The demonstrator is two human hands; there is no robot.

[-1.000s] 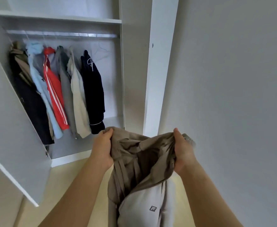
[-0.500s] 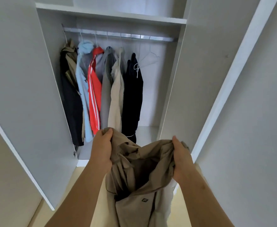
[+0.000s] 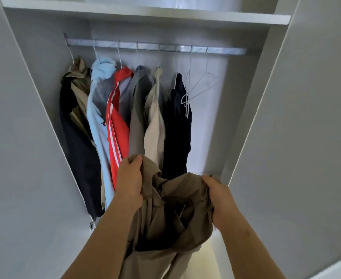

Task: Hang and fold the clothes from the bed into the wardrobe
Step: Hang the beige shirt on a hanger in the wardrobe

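Before the wardrobe [image 3: 246, 117], left hand [image 3: 129, 178] and right hand [image 3: 220, 200] reach forward, fingers [image 3: 137, 160] clenched on one khaki jacket [image 3: 171, 208]. At 12 o'clock hang six garments [image 3: 117, 125] and two bare hangers [image 3: 200, 87].

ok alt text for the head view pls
A left hand and right hand grip a crumpled tan garment before an open white wardrobe. Six other garments hang on its rail, empty wire hangers to their right.
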